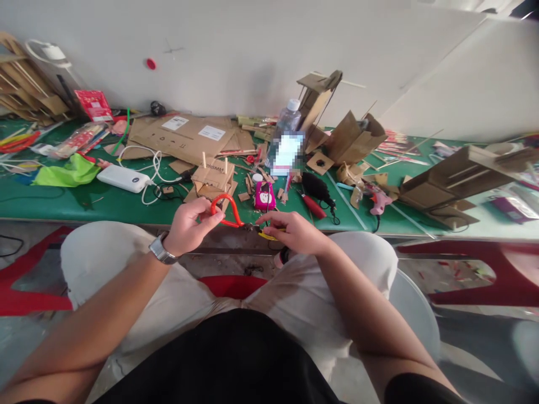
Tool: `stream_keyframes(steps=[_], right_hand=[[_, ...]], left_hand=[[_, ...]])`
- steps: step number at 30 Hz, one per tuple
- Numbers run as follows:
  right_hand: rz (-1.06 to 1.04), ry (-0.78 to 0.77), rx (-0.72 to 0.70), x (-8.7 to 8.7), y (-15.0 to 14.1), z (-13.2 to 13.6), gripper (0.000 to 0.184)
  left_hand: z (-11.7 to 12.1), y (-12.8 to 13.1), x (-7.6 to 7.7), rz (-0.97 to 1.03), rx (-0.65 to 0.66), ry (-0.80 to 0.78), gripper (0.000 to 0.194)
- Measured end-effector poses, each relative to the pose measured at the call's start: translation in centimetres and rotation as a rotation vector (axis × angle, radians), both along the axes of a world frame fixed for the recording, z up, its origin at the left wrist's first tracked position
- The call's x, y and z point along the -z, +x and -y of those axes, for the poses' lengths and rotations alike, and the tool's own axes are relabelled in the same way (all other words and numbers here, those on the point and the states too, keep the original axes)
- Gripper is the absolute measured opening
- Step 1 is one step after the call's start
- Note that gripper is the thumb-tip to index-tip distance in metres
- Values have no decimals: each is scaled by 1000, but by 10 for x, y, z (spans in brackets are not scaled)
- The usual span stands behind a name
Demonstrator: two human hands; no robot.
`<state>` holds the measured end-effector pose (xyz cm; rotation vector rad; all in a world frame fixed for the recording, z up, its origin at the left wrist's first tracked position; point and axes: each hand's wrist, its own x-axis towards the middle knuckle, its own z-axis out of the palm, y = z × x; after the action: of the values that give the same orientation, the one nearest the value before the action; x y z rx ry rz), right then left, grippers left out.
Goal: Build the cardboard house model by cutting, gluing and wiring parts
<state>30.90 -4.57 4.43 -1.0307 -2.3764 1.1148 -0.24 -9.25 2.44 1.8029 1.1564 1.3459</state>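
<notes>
Containers first: clear bottle (288,119) is standing at the back of the green bench (138,212), white cap on; phone (287,150) is standing in front and covering its lower part, so can't tell what it's holding. Open-topped cardboard holder (347,140) is sitting to the right with something poking out; contents aren't reading. Small cardboard box (213,178) is sitting near the front edge, two wooden pegs (225,166) sticking up from its top. Clear packet (80,140) at left is holding thin sticks.

Hands: left hand (191,227) is pinching the orange loop (229,198), thumb and fingers closed on it. Right hand (297,233) is gripping the yellow-handled tool (266,235), index finger stretching along toward its dark metal head. Both things are hanging just off the bench's front edge, above the lap, the loop's narrow end meeting the metal head.

Hard to see: right hand is hiding most of the yellow handle; can't tell whether the tool's jaws are biting the loop. Phone screen is showing pixelated. Cardboard frame (25,84) is running off at left.
</notes>
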Motion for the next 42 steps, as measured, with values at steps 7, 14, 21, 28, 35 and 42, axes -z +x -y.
stream_keyframes(steps=[7, 14, 21, 28, 35, 42], right_hand=[[20, -59, -66, 1, 3, 0, 33], [-79, 232, 61, -2, 0, 0, 26], [-528, 335, -13, -9, -9, 26, 39], [-185, -330, -470, 19, -49, 56, 61], [-527, -478, -41, 39, -57, 56, 68], [-589, -433, 158, 55, -61, 58, 77]], left_hand=[[0, 0, -4, -65, 191, -38, 44], [3, 6, -3, 111, 123, -198, 60], [2, 7, 11, 275, 30, -257, 57], [1, 17, 15, 525, 241, -238, 47], [5, 26, 6, 724, 339, -303, 44], [11, 35, 14, 684, 467, -399, 51]])
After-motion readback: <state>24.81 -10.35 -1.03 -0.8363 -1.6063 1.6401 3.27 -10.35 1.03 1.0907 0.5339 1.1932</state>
